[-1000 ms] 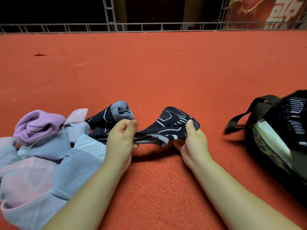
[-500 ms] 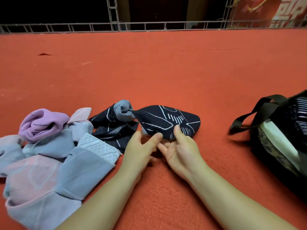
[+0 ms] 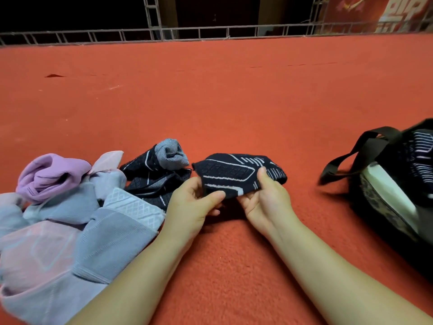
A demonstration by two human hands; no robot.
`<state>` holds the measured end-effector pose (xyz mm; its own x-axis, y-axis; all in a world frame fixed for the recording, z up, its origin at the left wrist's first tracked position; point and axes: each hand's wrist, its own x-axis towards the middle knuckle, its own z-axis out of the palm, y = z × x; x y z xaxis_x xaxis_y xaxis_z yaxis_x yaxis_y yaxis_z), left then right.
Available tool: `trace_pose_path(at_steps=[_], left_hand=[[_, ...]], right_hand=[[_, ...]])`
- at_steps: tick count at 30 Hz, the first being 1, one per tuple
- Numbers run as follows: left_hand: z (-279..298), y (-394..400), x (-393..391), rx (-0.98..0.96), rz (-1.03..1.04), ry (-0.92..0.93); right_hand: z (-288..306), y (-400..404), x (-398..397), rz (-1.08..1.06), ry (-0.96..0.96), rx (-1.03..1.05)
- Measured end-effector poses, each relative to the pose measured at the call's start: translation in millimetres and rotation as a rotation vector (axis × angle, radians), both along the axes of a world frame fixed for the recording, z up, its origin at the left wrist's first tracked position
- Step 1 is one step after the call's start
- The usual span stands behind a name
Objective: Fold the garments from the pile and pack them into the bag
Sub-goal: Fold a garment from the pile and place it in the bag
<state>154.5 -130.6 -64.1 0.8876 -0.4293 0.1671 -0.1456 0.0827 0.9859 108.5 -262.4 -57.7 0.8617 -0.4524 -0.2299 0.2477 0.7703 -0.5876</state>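
Observation:
A small dark navy garment with white line patterns (image 3: 234, 174) is folded into a compact flat shape and held just above the red carpet. My left hand (image 3: 194, 205) pinches its near left edge between thumb and fingers. My right hand (image 3: 264, 198) grips its near right side, thumb on top. To the left lies the pile (image 3: 70, 207): pale blue, pink and lilac garments, plus another navy patterned one with a grey striped part (image 3: 159, 172). The black bag (image 3: 398, 184) stands open at the right edge with a navy patterned garment inside.
Red carpet (image 3: 234, 102) covers the floor all around, wide and bare beyond the garments. A metal truss rail (image 3: 210, 34) runs along the far edge. The bag's black strap (image 3: 346, 160) loops out toward the middle.
The navy garment went from stretched between my hands to folded over. It has come away from the pile, and both hands now hold it closer together, slightly to the right.

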Motion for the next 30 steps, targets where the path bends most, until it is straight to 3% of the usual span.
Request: trace_pose_path(at_steps=[3,8,11,13,17,18,20,24,27,30], left_hand=[[-2.6,2.6,2.7,-0.076,0.011,0.035],[-1.8,9.7,11.7,-0.153,0.008,-0.018],[4.1,19.8,28.1,-0.275,0.172,-0.021],[6.4,24.5,36.0,-0.28,0.242,0.081],[13.0,27.6,31.2,0.119,-0.224,0.533],[12.4,27.4,27.6,0.197,-0.316,0.556],[8.6,25.0,21.7,0.178,-0.329,0.498],[-5.5,17.2,23.5,-0.022,-0.151,0.148],[-3.3,17.6,20.5,-0.168,-0.169,0.079],[0.5,16.0,18.8,-0.182,-0.175,0.103]], right_hand=[[-0.2,-11.3,0.4,-0.056,-0.003,0.017],[-5.0,-8.1,1.0,0.118,0.021,-0.102],[-3.6,-18.1,-1.4,0.214,0.005,-0.215],[-2.2,-25.4,-7.0,0.35,-0.03,-0.3],[-4.3,-32.4,-21.1,0.748,-0.078,-0.544],[-5.1,-33.4,-23.4,0.826,-0.071,-0.593],[-4.1,-32.6,-26.3,0.886,0.013,-0.619],[-7.8,-33.2,-19.1,0.686,0.246,-0.673],[-5.9,-27.4,-14.2,0.407,0.126,-0.664],[-0.3,-17.9,-16.5,0.323,0.021,-0.607]])
